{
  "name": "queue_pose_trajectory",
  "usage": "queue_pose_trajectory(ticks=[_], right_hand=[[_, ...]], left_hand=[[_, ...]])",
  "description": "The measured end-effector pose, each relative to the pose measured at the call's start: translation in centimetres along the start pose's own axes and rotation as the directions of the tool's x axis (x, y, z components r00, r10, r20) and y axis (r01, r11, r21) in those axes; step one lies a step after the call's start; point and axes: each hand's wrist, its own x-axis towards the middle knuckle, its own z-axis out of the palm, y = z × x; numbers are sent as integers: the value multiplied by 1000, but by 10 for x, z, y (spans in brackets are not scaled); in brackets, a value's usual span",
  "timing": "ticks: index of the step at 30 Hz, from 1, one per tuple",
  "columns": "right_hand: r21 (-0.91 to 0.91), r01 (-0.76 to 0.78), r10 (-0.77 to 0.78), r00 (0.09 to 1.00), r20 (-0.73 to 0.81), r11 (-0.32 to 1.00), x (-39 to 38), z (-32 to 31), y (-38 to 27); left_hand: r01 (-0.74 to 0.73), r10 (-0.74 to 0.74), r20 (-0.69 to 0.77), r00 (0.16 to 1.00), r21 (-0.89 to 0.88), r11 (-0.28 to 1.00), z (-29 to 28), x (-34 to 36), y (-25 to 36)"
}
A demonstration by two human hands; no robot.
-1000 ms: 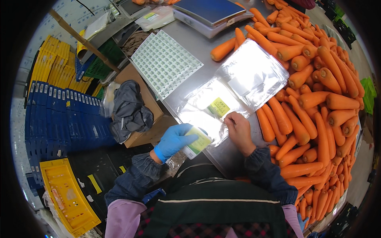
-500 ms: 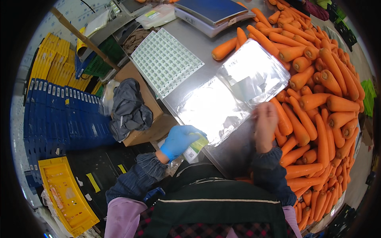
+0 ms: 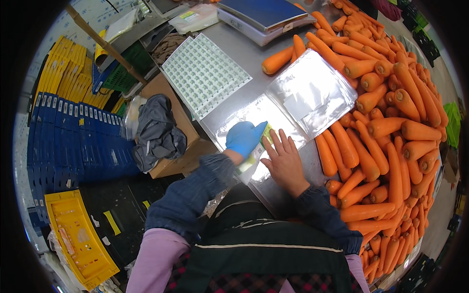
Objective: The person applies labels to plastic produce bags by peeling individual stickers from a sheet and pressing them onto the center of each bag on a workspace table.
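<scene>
My left hand [image 3: 243,140], in a blue glove, is closed round green-and-white labels [image 3: 245,165], partly hidden under it. It rests over the near pile of shiny clear plastic bags [image 3: 246,113]. A yellow-green label edge [image 3: 266,132] shows between the two hands. My bare right hand [image 3: 287,166] lies palm down beside it, fingers spread, the fingertips at the label and the bag. Another pile of clear bags [image 3: 317,93] lies just beyond, toward the carrots. Whether the label is stuck to the bag, I cannot tell.
Loose carrots [image 3: 376,132] are heaped along the right. A sheet of small printed stickers [image 3: 207,73] lies at the far left of the metal table, near a scale [image 3: 264,19]. A cardboard box [image 3: 195,151] with grey cloth and stacked blue crates [image 3: 73,141] stand left.
My left hand has moved up and right from the table edge onto the bags, with the labels. My right hand has come left from beside the carrots and spread its fingers there.
</scene>
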Motion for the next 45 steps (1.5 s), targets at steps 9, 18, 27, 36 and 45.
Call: queue_pose_trajectory(ticks=[9, 18, 27, 36, 45], right_hand=[[299, -6, 16, 999, -30, 954, -14, -4, 10], [482, -154, 259, 953, -159, 862, -8, 5, 22], [923, 0, 765, 560, -318, 384, 1, -55, 30], [206, -24, 55, 988, -147, 978, 6, 3, 8], [108, -8, 6, 1000, 24, 994, -5, -1, 7]], left_hand=[[-69, 236, 414, 879, -381, 922, -93, -99, -34], [283, -35, 348, 937, -693, 663, -74, -106, -48], [112, 39, 252, 967, -557, 823, -41, -64, -34], [-133, 141, -118, 983, 76, 988, 10, 15, -9], [79, -14, 579, 815, -87, 993, -93, -72, -14]])
